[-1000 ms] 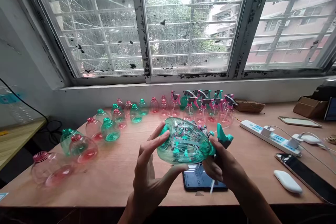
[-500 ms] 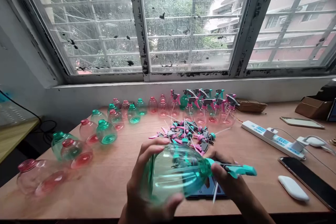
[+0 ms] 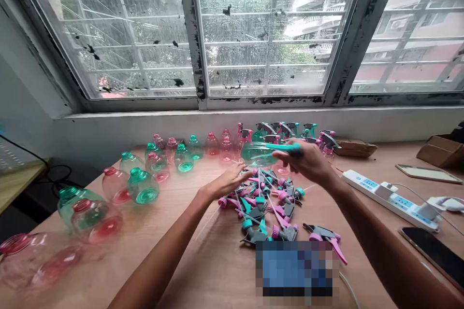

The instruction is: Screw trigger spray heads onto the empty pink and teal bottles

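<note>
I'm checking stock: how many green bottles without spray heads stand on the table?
6, on the left half of the table: one bottle nearest, two more midway, three farther back. Others may be hidden.

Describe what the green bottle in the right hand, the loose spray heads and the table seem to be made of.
Green bottle: probably plastic, possibly glass; glossy, tinted and see-through.
Loose spray heads: likely moulded plastic, being opaque, evenly coloured pink, green and gray.
Table: perhaps wood or laminate; smooth, brownish, with a soft sheen.
</note>
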A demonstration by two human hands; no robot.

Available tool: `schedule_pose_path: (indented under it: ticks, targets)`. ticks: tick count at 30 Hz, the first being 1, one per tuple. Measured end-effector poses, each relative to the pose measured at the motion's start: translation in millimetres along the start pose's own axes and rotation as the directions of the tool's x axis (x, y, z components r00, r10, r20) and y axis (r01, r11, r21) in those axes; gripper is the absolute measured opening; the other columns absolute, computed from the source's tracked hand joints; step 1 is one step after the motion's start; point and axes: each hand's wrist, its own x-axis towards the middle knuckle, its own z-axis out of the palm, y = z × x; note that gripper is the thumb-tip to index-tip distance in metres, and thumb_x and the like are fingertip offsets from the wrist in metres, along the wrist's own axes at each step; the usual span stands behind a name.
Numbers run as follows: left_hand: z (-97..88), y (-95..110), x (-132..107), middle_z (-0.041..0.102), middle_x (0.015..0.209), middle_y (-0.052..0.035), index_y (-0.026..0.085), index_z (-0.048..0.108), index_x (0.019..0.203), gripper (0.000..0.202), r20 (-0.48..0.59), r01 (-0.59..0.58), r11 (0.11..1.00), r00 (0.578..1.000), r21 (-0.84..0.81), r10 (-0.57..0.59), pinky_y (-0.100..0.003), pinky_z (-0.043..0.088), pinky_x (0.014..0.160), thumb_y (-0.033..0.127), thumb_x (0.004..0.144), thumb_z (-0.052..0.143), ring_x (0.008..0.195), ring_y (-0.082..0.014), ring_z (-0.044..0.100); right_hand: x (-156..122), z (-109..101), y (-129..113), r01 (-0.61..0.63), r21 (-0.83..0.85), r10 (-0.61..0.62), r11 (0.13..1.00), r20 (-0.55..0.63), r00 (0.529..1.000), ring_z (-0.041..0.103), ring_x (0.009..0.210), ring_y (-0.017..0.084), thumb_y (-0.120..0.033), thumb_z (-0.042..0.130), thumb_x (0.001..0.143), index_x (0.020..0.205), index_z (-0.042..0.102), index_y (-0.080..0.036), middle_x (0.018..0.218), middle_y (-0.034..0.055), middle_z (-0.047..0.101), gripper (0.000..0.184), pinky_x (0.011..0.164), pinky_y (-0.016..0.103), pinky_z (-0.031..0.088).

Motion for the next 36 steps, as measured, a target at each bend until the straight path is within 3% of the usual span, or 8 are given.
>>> schedule_pose_path:
  ticks: [5,9,13,18,23,27,31,36]
  targets:
    - [43.7,-23.4,57.4,0.070,0.144,-0.0121,0.020,0.067,0.140,0.038,0.156,0.028,0.991,0.987,0.128,-0.048,-0.052,0.064,0.103,0.037,0.106,0.073,0.123,-0.0287,0.073,85.1,27.3,6.2,0.014,-0.222,0.024,0.975,0.166,0.986,0.071,0.054,0.021,-0.066,0.075,0.100,0.072,0.065,-0.021,0.061,-0.0024,0.071,0.054,0.057,0.033,0.055]
    - [61.3,-39.2,66.1,0.071,0.141,-0.0117,0.019,0.068,0.139,0.038,0.231,0.044,0.980,0.969,0.192,-0.089,-0.050,0.065,0.101,0.038,0.106,0.073,0.119,-0.0280,0.074,107.1,58.0,3.9,0.008,-0.402,0.122,0.916,0.298,0.947,0.079,0.082,0.021,-0.041,0.073,0.110,0.112,0.077,-0.016,0.103,0.0031,0.081,0.025,0.077,0.038,0.068]
    - [60.3,-47.5,45.2,0.072,0.140,-0.0115,0.019,0.069,0.137,0.036,0.270,-0.008,0.977,0.962,0.215,-0.052,-0.050,0.065,0.101,0.038,0.107,0.072,0.119,-0.0274,0.074,111.8,84.2,1.9,-0.005,-0.546,0.203,0.838,0.304,0.931,0.078,0.110,0.028,-0.035,0.075,0.109,0.132,0.073,-0.019,0.134,0.0104,0.076,0.028,0.093,0.048,0.067]
    - [51.4,-44.2,15.6,0.071,0.141,-0.0116,0.020,0.069,0.136,0.035,0.234,-0.053,0.968,0.972,0.247,-0.007,-0.050,0.064,0.102,0.038,0.107,0.072,0.120,-0.0273,0.074,123.5,115.1,7.3,-0.057,-0.630,0.267,0.774,0.244,0.932,0.077,0.116,0.030,-0.034,0.077,0.108,0.137,0.071,-0.018,0.140,0.0128,0.074,0.034,0.097,0.051,0.066]
    - [35.7,-26.1,-13.9,0.066,0.152,-0.0128,0.021,0.067,0.142,0.038,0.038,-0.025,0.952,0.999,0.306,0.015,-0.056,0.060,0.111,0.036,0.107,0.072,0.132,-0.0310,0.069,127.7,129.0,14.2,-0.162,-0.622,0.299,0.767,0.122,0.947,0.076,0.117,0.031,-0.034,0.077,0.108,0.138,0.071,-0.018,0.141,0.0127,0.073,0.035,0.098,0.052,0.066]
    - [3.5,-13.7,-65.1,0.057,0.166,-0.0136,0.021,0.067,0.143,0.038,-0.175,0.034,0.932,0.984,0.362,0.032,-0.057,0.054,0.120,0.035,0.108,0.070,0.147,-0.0332,0.061,113.0,116.0,16.7,-0.223,-0.538,0.297,0.813,0.053,0.953,0.076,0.117,0.031,-0.035,0.076,0.108,0.139,0.070,-0.019,0.140,0.0121,0.074,0.035,0.098,0.053,0.066]
    - [-45.4,-7.5,-143.2,0.056,0.167,-0.0131,0.023,0.062,0.145,0.036,-0.517,0.216,0.881,0.855,0.421,0.038,-0.051,0.047,0.130,0.036,0.111,0.059,0.158,-0.0315,0.052,72.8,86.9,15.1,-0.210,-0.337,0.223,0.918,0.000,0.975,0.080,0.099,0.025,-0.039,0.073,0.110,0.133,0.072,-0.018,0.124,0.0090,0.079,0.031,0.086,0.045,0.069]
    - [-97.0,-4.6,-236.0,0.060,0.159,-0.0188,0.017,0.063,0.131,0.032,-0.865,0.482,0.784,0.484,0.391,0.134,-0.067,0.026,0.135,0.039,0.106,0.065,0.164,-0.0429,0.039,-15.6,57.0,3.5,-0.110,-0.043,0.109,0.993,-0.025,0.994,0.067,0.049,0.015,-0.054,0.052,0.117,0.096,0.077,-0.018,0.079,0.0028,0.082,0.048,0.052,0.029,0.057]
